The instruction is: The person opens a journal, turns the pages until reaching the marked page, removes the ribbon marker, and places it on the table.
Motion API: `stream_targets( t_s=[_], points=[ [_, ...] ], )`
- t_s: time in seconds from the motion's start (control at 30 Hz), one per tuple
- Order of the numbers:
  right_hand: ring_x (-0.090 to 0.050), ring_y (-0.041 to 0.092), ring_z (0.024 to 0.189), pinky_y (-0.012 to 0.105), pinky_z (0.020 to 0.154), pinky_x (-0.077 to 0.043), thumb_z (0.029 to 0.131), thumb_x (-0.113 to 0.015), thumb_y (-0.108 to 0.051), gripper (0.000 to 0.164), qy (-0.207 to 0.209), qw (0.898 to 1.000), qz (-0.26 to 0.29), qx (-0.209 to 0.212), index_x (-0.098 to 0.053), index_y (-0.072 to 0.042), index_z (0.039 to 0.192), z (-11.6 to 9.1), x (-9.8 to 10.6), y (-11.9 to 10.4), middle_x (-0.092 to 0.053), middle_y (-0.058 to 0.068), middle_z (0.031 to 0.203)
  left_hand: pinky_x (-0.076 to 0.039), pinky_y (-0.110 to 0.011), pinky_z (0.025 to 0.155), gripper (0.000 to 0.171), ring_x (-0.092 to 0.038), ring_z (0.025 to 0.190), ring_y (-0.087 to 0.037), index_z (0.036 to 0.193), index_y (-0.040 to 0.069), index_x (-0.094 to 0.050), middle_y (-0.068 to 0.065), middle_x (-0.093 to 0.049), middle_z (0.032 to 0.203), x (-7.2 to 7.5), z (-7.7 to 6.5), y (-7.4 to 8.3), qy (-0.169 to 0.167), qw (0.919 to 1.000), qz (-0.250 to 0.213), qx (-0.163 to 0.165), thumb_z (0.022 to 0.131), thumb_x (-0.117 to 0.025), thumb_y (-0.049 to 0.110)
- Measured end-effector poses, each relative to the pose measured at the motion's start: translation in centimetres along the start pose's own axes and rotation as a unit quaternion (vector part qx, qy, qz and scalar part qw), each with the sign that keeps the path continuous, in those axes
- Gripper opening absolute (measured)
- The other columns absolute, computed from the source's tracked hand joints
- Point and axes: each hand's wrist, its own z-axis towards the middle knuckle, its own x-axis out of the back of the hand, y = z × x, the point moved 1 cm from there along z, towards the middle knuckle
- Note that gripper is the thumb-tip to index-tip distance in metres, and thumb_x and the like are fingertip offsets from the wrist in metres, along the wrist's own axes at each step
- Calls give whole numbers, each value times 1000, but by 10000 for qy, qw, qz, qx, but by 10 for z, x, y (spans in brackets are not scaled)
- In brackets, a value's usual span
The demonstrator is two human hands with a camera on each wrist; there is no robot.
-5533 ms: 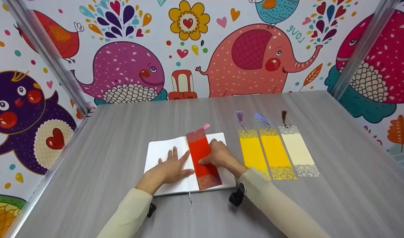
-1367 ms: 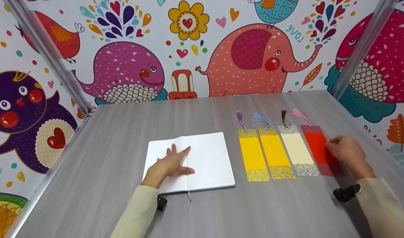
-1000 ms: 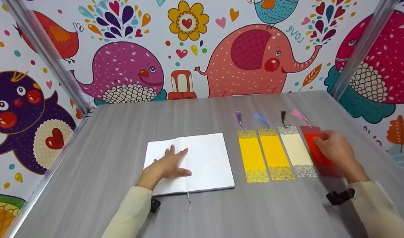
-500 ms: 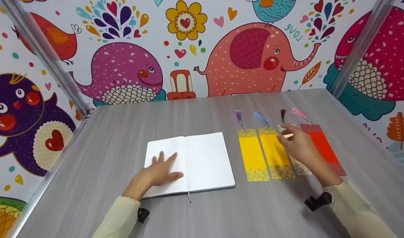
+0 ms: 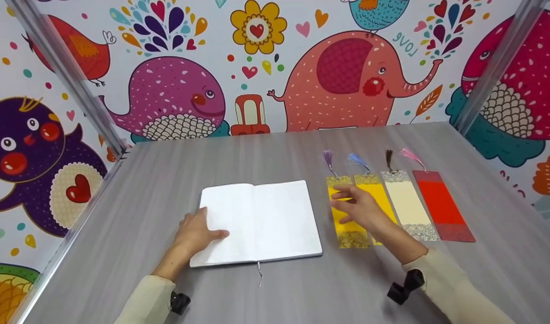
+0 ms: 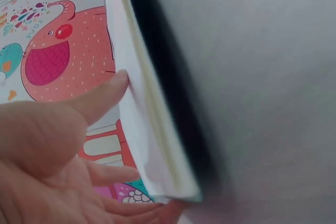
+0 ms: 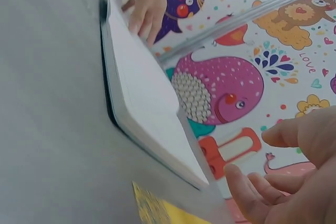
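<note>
An open notebook [image 5: 284, 220] with blank white pages lies on the table. My left hand [image 5: 191, 234] is at its left edge, thumb on the page and fingers along the outer side; the left wrist view shows the thumb [image 6: 107, 95] against the paper and fingertips by a corner. My right hand [image 5: 362, 209] hovers, fingers loosely spread and holding nothing, over two yellow bookmarks. It partly covers the purple-tasselled bookmark [image 5: 353, 239] and the blue-tasselled bookmark [image 5: 379, 195]. To their right lie a cream bookmark [image 5: 407, 202] with a brown tassel and a red bookmark [image 5: 444, 202] with a pink tassel.
A thin ribbon [image 5: 259, 274] hangs from the notebook's near edge onto the grey table [image 5: 167, 171]. Walls with cartoon animals [image 5: 338, 85] and metal posts [image 5: 68, 81] border the table at the back and sides.
The red bookmark went from the notebook to the right end of the row, where my right hand released it. That hand then moved left; my left hand slid to the notebook's left edge.
</note>
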Motion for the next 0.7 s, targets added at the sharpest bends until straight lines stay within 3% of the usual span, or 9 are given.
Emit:
stream_targets(
  t_s=[0.17, 0.3, 0.5, 0.7],
  points=[
    [-61, 34, 121, 35, 88, -60, 98, -64, -23, 54, -153, 9978, 553, -335, -47, -4, 146, 6, -20, -2, -57, 18, 136, -42, -57, 107, 92, -47, 130, -51, 150, -14, -27, -42, -40, 144, 8, 6, -11, 81, 9985, -512, 148, 86, -78, 27],
    [-63, 29, 119, 35, 90, -60, 98, -65, -19, 48, -147, 9948, 775, -638, -52, -6, 142, 9, -34, 1, -59, 15, 133, -42, -57, 109, 87, -46, 133, -51, 148, -17, -29, -41, -40, 147, 13, 8, -16, 129, 9978, -639, 127, 88, -77, 23],
    [-65, 23, 112, 35, 95, -57, 95, -69, -20, 47, -78, 9939, 570, -938, -56, -9, 139, 13, -51, 6, -60, 13, 133, -43, -57, 109, 77, -47, 132, -53, 145, -18, -34, -41, -44, 144, 17, 10, -20, 336, 9950, -939, 23, 89, -74, 18],
    [-65, 23, 108, 36, 99, -56, 92, -72, -15, 49, 188, 9948, 411, -915, -58, -10, 138, 18, -58, 12, -60, 13, 135, -55, -42, 84, 65, -64, 100, -37, 143, -14, -43, -34, -61, 120, 19, 10, -23, 613, 9885, -1381, -80, 90, -72, 12]
  ],
)
